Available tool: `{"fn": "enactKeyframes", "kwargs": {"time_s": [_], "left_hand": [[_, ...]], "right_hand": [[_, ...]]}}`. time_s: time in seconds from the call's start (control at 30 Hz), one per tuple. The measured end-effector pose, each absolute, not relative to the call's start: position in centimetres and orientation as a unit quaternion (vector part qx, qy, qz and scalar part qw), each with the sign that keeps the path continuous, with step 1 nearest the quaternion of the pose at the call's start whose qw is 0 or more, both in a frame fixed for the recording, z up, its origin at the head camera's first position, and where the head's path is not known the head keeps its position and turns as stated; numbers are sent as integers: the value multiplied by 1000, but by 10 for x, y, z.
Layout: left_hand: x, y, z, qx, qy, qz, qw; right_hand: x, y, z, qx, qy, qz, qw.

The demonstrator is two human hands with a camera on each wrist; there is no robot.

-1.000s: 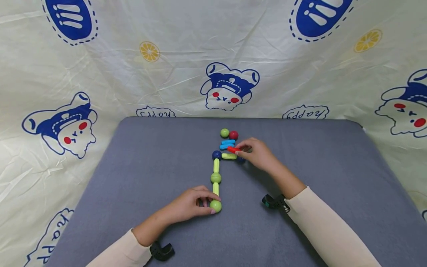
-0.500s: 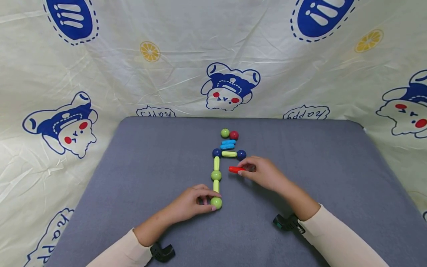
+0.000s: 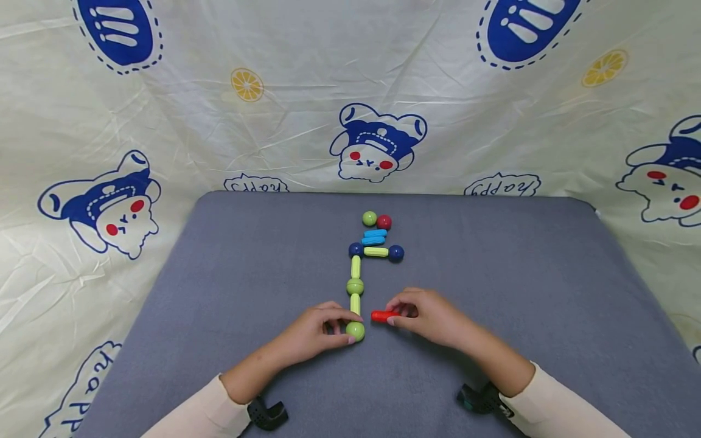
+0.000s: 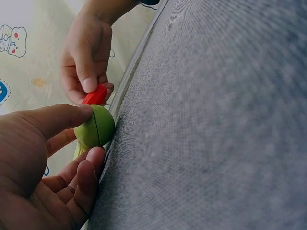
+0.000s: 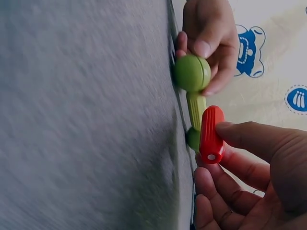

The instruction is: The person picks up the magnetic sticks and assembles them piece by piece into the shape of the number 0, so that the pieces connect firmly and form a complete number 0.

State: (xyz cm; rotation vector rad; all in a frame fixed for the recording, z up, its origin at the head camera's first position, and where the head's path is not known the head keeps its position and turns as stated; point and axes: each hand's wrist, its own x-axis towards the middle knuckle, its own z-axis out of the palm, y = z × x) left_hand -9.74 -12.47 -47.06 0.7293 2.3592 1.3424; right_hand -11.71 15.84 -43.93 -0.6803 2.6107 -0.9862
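My left hand (image 3: 320,331) pinches the green ball (image 3: 355,331) at the near end of a chain of balls and rods. From that ball a yellow-green rod (image 3: 355,304) leads to a second green ball (image 3: 355,286). Another yellow-green rod (image 3: 356,266) runs on to a dark blue ball (image 3: 356,250). There the chain turns right along a third rod (image 3: 375,252) to another blue ball (image 3: 396,253). Between thumb and fingers my right hand (image 3: 429,316) holds a red rod (image 5: 212,134), its free end pointing left, a short gap from the near green ball.
Beyond the chain lie two light blue rods (image 3: 374,237) side by side. Behind them a loose green ball (image 3: 369,218) and a red ball (image 3: 384,222) sit close together. Everything rests on a grey cloth-covered table (image 3: 246,255), with a printed curtain (image 3: 306,140) behind.
My right hand has carried the red rod from beside the blue rods toward me, down to near the left hand. The chain shifted slightly away from me; the left hand keeps its hold.
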Motion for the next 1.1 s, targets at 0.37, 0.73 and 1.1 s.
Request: {"fn": "enactKeyframes", "kwargs": {"time_s": [0.37,0.73,1.1], "left_hand": [[-97,-125,-470,259,825,475,162],[-98,-124,-472,263,823,476,159],[-97,-124,-470,259,825,475,163]], "right_hand": [[-103,152,-446,-261,885,-352,154],[-100,149,-453,-249,879,-371,166],[-99,149,-449,-250,879,-368,174]]}}
